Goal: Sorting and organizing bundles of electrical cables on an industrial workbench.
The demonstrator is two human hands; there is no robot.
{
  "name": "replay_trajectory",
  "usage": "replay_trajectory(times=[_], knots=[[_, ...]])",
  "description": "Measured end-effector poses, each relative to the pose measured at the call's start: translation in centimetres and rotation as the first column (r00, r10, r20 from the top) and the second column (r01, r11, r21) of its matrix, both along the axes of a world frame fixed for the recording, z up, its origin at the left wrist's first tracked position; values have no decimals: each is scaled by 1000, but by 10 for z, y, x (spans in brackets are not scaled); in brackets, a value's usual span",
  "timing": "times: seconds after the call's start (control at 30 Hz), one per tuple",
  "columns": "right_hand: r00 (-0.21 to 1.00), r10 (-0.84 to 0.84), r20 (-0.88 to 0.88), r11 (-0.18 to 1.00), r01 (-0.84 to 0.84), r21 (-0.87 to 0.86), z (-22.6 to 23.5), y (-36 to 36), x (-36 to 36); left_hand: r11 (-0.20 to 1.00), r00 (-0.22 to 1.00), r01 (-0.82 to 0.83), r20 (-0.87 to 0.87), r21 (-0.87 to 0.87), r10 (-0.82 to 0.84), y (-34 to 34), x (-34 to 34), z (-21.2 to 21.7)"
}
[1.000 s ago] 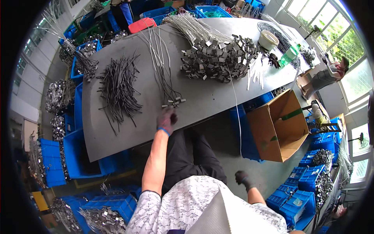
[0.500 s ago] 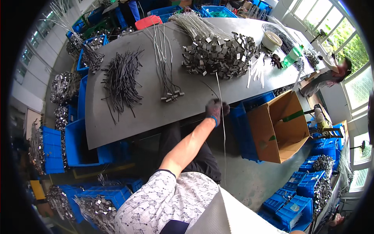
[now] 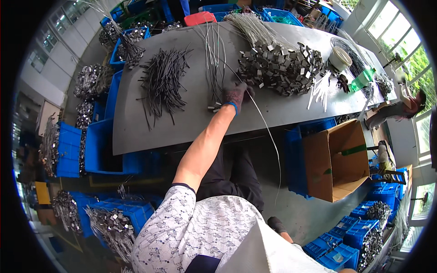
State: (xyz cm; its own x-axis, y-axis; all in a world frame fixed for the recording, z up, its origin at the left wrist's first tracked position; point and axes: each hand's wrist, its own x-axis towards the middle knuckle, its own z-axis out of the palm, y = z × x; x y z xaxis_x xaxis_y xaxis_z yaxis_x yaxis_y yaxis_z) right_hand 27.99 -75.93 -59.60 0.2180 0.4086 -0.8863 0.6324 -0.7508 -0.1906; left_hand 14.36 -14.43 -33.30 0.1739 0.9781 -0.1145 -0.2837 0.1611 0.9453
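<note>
The gloved left hand (image 3: 234, 94) grasps a long pale wire (image 3: 266, 123), trailing down to its right; the right hand (image 3: 276, 224) is lower, its grip impossible to tell. Beyond the left hand's right lie metal clips (image 3: 280, 68); leftward, dark strands (image 3: 166, 82).

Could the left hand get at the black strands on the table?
Probably yes: only thin wires lie on the table between the left hand and the black strands, though that hand seems to hold a long pale wire.
</note>
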Motion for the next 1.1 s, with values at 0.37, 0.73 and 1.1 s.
replay_trajectory(times=[0.37, 0.73, 1.1], knots=[[985, -99, -142, 884, 153, 443, -6, 108, 26, 970, 951, 242, -196, -6, -238, -53, 17, -32], [536, -342, -772, 189, 844, 503, 164, 448, -25, 890, 792, 454, -470, 29, -389, -109, -19, -65], [839, -364, -405, 130, 476, 870, 197, 561, 5, 958, 631, 259, -772, 123, -72, 50, -103, -65]])
